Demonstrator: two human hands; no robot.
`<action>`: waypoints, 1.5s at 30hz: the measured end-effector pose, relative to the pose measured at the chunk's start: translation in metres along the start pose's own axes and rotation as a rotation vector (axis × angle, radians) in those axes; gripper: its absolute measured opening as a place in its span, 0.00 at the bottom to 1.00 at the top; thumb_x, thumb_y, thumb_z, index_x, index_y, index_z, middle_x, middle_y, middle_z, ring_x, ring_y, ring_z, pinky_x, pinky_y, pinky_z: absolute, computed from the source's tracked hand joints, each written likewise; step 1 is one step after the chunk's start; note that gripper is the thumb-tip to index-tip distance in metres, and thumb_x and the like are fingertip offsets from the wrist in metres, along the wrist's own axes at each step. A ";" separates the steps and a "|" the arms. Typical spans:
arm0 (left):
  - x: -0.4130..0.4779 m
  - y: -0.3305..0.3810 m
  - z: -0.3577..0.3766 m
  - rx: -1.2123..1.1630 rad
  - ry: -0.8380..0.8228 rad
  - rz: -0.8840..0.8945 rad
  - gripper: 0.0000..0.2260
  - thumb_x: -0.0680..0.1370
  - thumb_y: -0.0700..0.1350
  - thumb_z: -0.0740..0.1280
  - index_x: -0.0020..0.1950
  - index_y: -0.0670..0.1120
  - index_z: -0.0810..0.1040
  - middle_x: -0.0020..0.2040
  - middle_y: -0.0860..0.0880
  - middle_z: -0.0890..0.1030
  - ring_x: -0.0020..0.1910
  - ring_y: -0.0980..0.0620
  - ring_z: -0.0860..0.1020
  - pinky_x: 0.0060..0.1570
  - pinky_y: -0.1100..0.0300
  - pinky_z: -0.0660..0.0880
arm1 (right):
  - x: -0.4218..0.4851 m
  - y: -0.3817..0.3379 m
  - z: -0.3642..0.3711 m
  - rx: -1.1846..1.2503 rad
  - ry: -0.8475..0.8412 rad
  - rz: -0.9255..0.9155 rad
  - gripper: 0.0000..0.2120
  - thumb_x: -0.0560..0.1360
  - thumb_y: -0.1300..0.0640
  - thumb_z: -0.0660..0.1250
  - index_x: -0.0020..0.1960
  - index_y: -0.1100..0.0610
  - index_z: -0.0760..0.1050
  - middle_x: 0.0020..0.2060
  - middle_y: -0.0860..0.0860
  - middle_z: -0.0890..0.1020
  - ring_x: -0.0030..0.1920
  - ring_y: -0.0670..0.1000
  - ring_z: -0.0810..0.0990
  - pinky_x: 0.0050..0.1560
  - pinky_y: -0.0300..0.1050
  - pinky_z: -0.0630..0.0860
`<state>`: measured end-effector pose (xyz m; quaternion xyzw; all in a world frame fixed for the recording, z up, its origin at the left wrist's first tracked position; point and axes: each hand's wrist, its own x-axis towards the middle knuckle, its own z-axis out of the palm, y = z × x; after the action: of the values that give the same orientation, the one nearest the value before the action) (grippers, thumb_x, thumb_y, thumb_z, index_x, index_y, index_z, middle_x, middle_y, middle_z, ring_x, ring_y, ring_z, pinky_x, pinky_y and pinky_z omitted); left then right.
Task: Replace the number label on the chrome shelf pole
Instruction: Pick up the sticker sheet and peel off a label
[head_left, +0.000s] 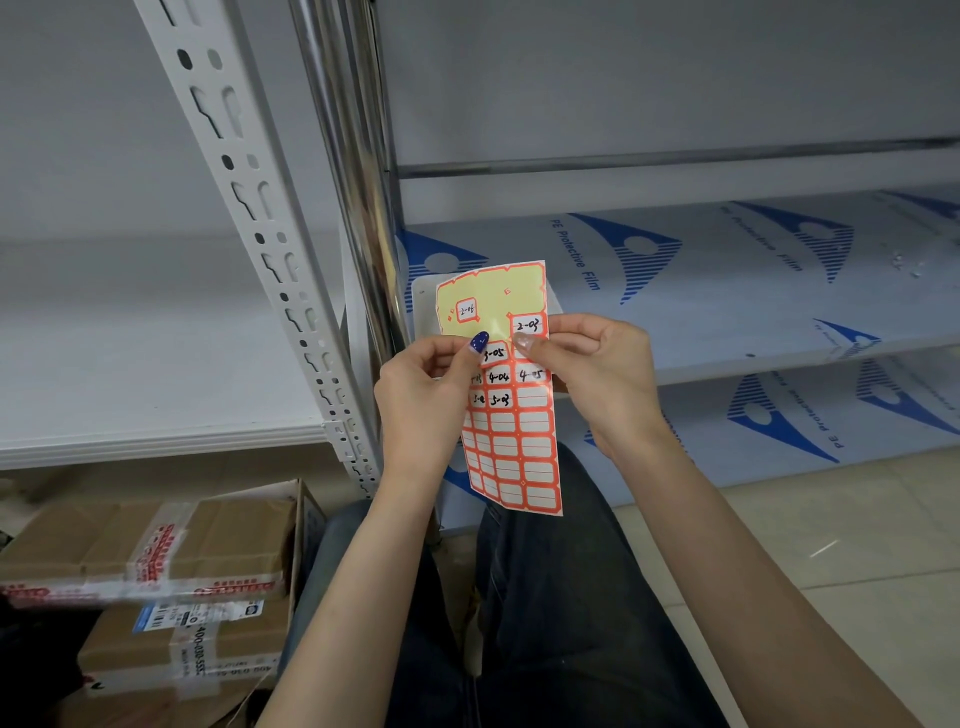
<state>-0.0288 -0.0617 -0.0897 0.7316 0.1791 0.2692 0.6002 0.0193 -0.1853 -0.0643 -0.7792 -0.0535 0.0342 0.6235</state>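
A red-bordered sticker sheet (511, 441) with handwritten number labels is held upright in front of me, its upper part bare yellow backing. My left hand (423, 395) pinches its left edge, the thumb pressing near the label marked 3-05 (494, 354). My right hand (597, 374) grips the right edge, thumb under the label marked 2-05 (529, 326). A single label (466, 310) stays on the yellow area. The chrome shelf pole (353, 171) rises just behind and to the left of the sheet.
A white slotted shelf upright (249, 208) leans to the left of the pole. Shelves with blue-printed protective film (727, 270) lie to the right. Taped cardboard boxes (156, 561) sit on the floor at lower left. My knees in dark trousers (545, 623) are below.
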 end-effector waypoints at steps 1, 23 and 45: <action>0.000 0.000 0.000 0.002 -0.002 0.000 0.04 0.76 0.44 0.68 0.47 0.45 0.80 0.43 0.52 0.83 0.42 0.59 0.81 0.39 0.71 0.77 | 0.000 0.000 -0.001 0.001 -0.008 -0.006 0.08 0.71 0.54 0.73 0.49 0.51 0.76 0.48 0.49 0.85 0.44 0.46 0.84 0.45 0.42 0.80; 0.011 0.005 -0.005 0.139 0.024 0.071 0.03 0.78 0.42 0.64 0.49 0.45 0.77 0.44 0.51 0.80 0.42 0.56 0.78 0.42 0.64 0.76 | -0.008 0.000 -0.015 -0.071 -0.204 0.075 0.13 0.70 0.59 0.74 0.52 0.54 0.76 0.46 0.48 0.84 0.45 0.47 0.84 0.46 0.46 0.80; 0.031 -0.010 0.023 0.010 -0.069 -0.100 0.07 0.78 0.42 0.63 0.50 0.41 0.79 0.39 0.52 0.80 0.34 0.64 0.77 0.40 0.68 0.73 | 0.102 0.023 -0.081 0.040 0.077 -0.036 0.12 0.77 0.58 0.66 0.59 0.54 0.71 0.48 0.46 0.81 0.41 0.42 0.83 0.39 0.39 0.79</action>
<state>0.0106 -0.0595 -0.0968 0.7336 0.1962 0.2126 0.6150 0.1311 -0.2555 -0.0673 -0.7662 -0.0427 -0.0060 0.6412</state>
